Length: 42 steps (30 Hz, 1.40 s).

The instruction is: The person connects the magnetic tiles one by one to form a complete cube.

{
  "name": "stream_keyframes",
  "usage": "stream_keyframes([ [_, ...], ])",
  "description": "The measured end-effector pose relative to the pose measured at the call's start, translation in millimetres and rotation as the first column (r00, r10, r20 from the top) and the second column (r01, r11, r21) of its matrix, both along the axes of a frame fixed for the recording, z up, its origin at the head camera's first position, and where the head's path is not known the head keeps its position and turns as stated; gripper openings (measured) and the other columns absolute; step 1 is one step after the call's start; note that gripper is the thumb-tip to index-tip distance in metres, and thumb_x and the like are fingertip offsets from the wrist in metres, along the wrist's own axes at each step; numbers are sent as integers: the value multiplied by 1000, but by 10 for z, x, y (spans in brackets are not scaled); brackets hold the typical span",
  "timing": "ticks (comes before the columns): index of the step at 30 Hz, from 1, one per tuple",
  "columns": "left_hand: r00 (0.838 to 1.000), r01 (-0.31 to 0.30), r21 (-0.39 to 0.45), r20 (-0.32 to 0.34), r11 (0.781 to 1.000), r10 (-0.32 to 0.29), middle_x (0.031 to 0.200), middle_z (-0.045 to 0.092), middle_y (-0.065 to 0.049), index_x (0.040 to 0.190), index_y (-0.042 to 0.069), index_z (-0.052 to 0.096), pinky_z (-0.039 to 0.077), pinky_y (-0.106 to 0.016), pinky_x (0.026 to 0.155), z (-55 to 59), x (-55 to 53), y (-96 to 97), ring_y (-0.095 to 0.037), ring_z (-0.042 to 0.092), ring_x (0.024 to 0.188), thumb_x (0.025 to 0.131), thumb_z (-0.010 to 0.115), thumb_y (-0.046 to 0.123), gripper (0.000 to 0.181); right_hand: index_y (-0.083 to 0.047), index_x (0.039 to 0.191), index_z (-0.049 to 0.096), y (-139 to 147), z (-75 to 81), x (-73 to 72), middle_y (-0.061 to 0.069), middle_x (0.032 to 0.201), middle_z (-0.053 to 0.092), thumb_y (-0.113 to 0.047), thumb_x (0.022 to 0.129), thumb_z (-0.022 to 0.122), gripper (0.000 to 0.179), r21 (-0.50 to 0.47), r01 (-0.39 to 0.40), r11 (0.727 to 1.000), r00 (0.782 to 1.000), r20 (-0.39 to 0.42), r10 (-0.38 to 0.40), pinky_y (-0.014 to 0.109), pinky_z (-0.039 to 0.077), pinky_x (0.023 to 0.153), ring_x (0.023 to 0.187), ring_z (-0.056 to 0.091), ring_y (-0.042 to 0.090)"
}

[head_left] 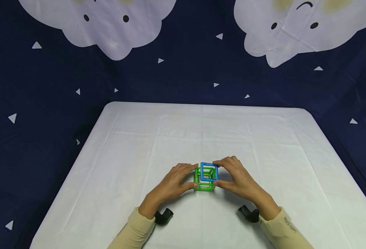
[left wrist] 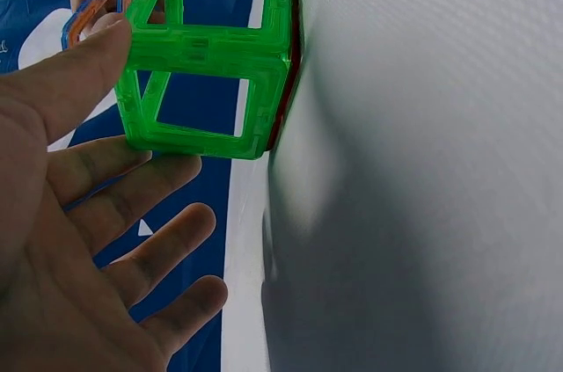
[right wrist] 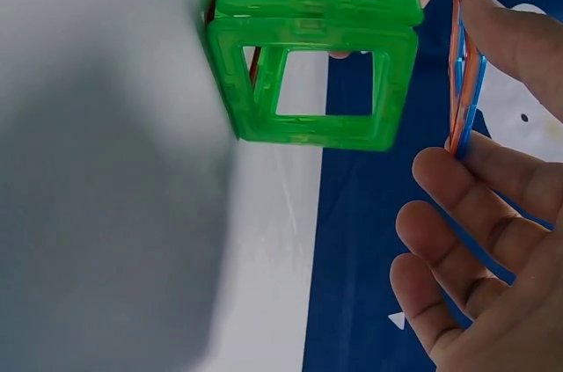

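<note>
A green open-framed cube of magnetic tiles (head_left: pixel 205 189) stands on the white table, with a dark red edge along its base in the left wrist view. My left hand (head_left: pixel 175 180) holds it, thumb and index finger at opposite corners of its left side; the other fingers (left wrist: pixel 167 236) extend loosely. Between thumb and index finger, my right hand (head_left: pixel 237 176) pinches a square magnetic tile (head_left: pixel 202 171), blue with an orange face. In the right wrist view that tile (right wrist: pixel 456 29) is apart from the cube (right wrist: pixel 312 33), above its top.
The white-covered table (head_left: pixel 139 145) has faint crease lines. Behind it hangs a dark blue cloth (head_left: pixel 189 76) with white clouds and small triangles. Black wrist mounts (head_left: pixel 164 217) sit beside both beige sleeves (head_left: pixel 136 226).
</note>
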<state>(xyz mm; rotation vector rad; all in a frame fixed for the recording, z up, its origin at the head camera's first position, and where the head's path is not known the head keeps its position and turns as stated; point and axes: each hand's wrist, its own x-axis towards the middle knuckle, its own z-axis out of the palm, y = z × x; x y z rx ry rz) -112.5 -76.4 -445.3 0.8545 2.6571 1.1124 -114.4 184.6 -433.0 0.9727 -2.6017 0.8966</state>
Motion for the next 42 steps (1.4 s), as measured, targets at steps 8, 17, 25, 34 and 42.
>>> stream_keyframes([
  [8, 1000, 4, 0, -21, 1000, -4, 134, 55, -6, 141, 16, 45, 35, -46, 107, -17, -1, 11, -23, 46, 128, 84, 68, 36, 64, -10, 120, 59, -34, -36, 9, -4, 110, 59, -27, 67, 84, 61, 5, 2, 1000, 1000, 22, -2, 33, 44, 85, 101, 44, 9],
  [17, 1000, 3, -2, -24, 1000, -3, 133, 55, -7, 140, 15, 46, 36, -47, 106, -6, 4, 23, -24, 46, 128, 84, 68, 37, 63, -12, 120, 59, -59, -58, 16, -4, 112, 58, -32, 70, 83, 59, 29, 10, 1000, 998, 56, -12, 36, 43, 86, 101, 43, 10],
  [25, 1000, -3, -4, -26, 1000, 3, 134, 55, -7, 140, 14, 46, 36, -47, 106, -3, 8, 30, -24, 46, 128, 85, 67, 37, 63, -13, 119, 59, -67, -65, 17, -5, 112, 57, -32, 70, 82, 57, 39, 17, 999, 998, 66, -20, 37, 44, 85, 101, 43, 10],
  [34, 999, -11, -5, -37, 1000, 11, 135, 54, -7, 139, 14, 46, 36, -46, 107, 1, 8, 37, -25, 46, 129, 84, 67, 38, 64, -11, 118, 60, -85, -79, 26, -3, 110, 57, -30, 69, 83, 57, 20, 16, 1000, 998, 57, -18, 35, 44, 84, 100, 43, 9],
  [42, 998, -22, -11, -65, 1000, 21, 133, 56, -6, 138, 15, 47, 36, -46, 107, -15, 7, 44, -24, 46, 128, 83, 68, 40, 64, -8, 125, 56, -77, -89, 40, 0, 112, 55, -33, 67, 84, 69, 50, 37, 998, 993, 107, -42, 38, 46, 86, 103, 44, 12],
])
